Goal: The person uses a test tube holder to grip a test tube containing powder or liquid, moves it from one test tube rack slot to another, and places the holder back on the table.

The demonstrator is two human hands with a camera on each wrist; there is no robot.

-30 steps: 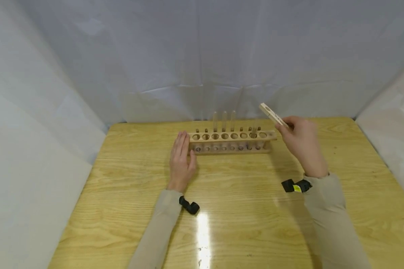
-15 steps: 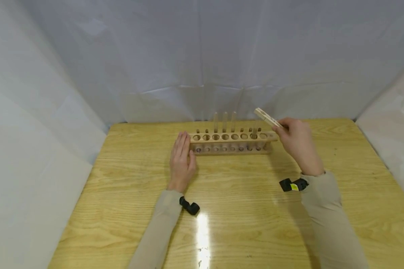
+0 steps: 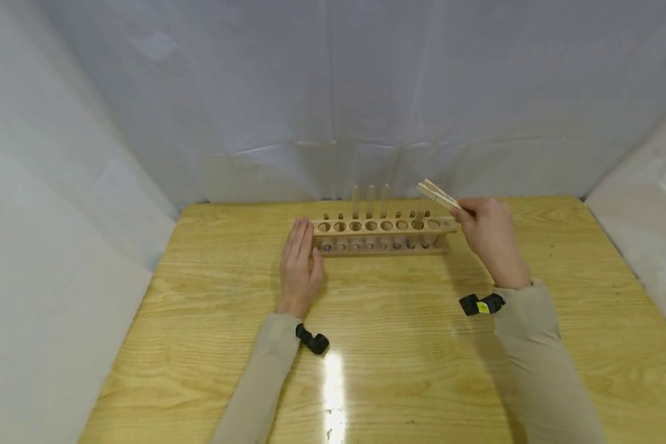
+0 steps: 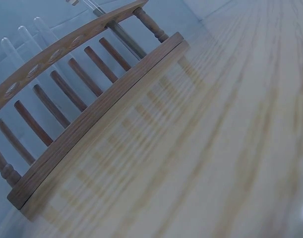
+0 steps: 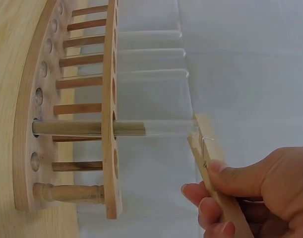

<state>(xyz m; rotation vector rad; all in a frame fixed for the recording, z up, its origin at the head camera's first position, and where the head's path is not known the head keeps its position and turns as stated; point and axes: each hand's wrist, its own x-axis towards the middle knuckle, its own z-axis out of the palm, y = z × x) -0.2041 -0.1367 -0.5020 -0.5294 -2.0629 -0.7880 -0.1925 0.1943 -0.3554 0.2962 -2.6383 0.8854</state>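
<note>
In the head view my left hand [image 3: 300, 268] rests on the left end of a wooden test tube rack [image 3: 377, 252], its fingers straight. My right hand [image 3: 491, 237] pinches a wooden test tube clamp [image 5: 211, 166] between thumb and fingers, beyond the rack's right end. The clamp's jaws stand apart at the mouth of an upright test tube [image 5: 131, 128] holding murky brownish-grey liquid. Whether they touch the glass I cannot tell. That tube sits in a hole near the rack's right end. Neither hand shows in the left wrist view.
Behind the rack holes, three clear test tubes [image 3: 370, 200] stand upside down on pegs, rounded ends up. Other short pegs [image 5: 78, 166] carry nothing. The rack stands near the back of a wooden table [image 3: 388, 345], before a pale sheet [image 3: 266, 92].
My right hand has moved left and slightly down, bringing the clamp's tip to the liquid-filled tube's mouth. The clamp's jaws have spread apart. My left hand has stayed on the rack.
</note>
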